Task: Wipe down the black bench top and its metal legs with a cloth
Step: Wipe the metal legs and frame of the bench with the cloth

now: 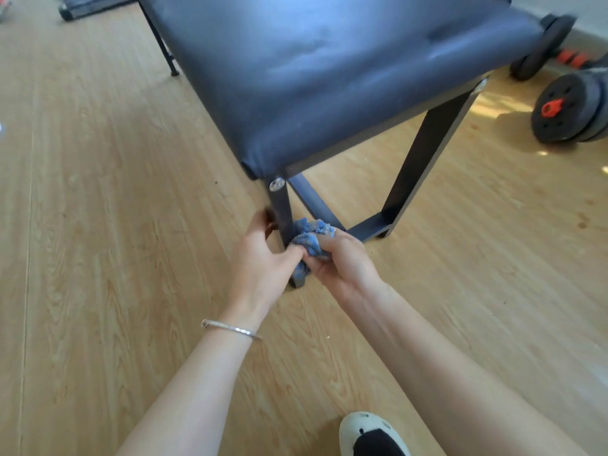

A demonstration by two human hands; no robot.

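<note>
The black padded bench top [329,70] fills the upper middle of the head view. Its near left metal leg [282,209] comes down to the wooden floor, and a second leg [424,159] stands to the right, joined by a low crossbar [368,227]. A crumpled blue cloth [311,236] is bunched against the lower part of the near leg. My right hand [342,261] grips the cloth. My left hand [263,248] curls around the same leg from the left, and its thumb touches the cloth. The foot of the leg is partly hidden behind both hands.
Black dumbbells with red collars [572,110] lie on the floor at the right, beside the bench. A thin black stand leg [164,44] rises at the upper left. My white shoe [371,432] sits at the bottom edge. Wooden floor [98,225] spreads to the left.
</note>
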